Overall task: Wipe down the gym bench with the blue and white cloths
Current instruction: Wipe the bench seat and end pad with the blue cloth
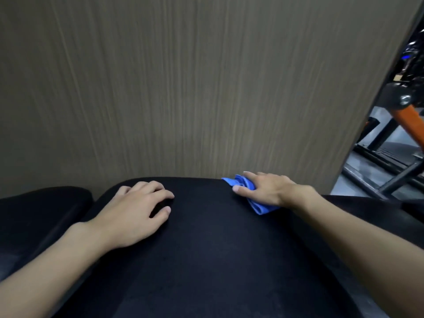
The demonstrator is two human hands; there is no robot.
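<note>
The black padded gym bench (pixel 206 249) fills the lower half of the view and ends at a rounded far edge. My right hand (pixel 263 189) presses a crumpled blue cloth (pixel 259 207) flat against the bench's far right corner, thumb and fingers spread over it. My left hand (pixel 137 212) rests palm down on the pad left of centre, fingers curled and apart, with nothing in it. No white cloth is in view.
A brown wood-grain wall panel (pixel 183 88) stands right behind the bench's far edge. A second black pad (pixel 41 214) lies at the left. Orange and black gym machine frames (pixel 403 125) stand on the grey floor at the right.
</note>
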